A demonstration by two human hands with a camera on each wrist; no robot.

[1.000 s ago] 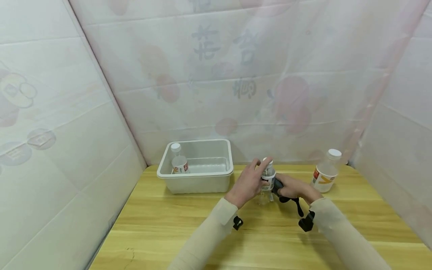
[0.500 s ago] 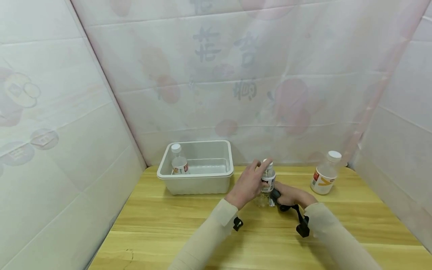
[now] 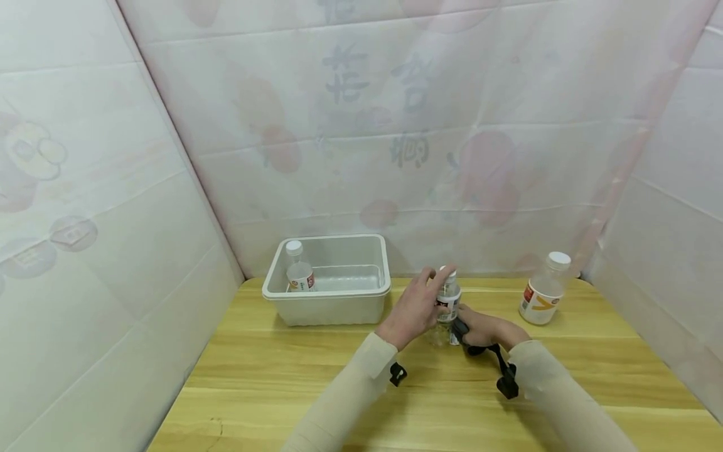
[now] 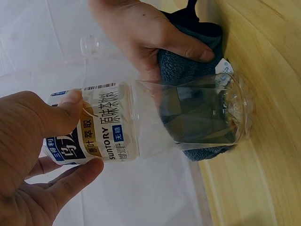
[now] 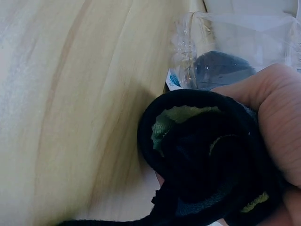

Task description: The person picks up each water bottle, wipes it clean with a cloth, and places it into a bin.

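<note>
My left hand (image 3: 411,312) holds an upright clear plastic bottle (image 4: 120,125) by its labelled upper part, thumb on one side and fingers on the other. Its label reads SUNTORY, and a white cap tops it in the head view. Low on the bottle, my right hand (image 3: 484,328) grips a rolled dark teal cloth (image 4: 183,68) with black edging and a strap. In the left wrist view the cloth shows through the bottle's clear lower wall and sticks out past its far side. The right wrist view looks into the end of the roll (image 5: 202,155). A small white tag pokes out near the bottle's base.
A white plastic bin (image 3: 327,307) stands at the back left of the wooden table (image 3: 271,389), with another white-capped bottle (image 3: 301,273) inside. To the right of my hands stands a third bottle (image 3: 545,292) with an orange-marked label. Fabric walls enclose the back and sides.
My right hand has moved slightly down and toward me with the cloth, mostly in the first half second. The left hand and its bottle stay nearly still.
</note>
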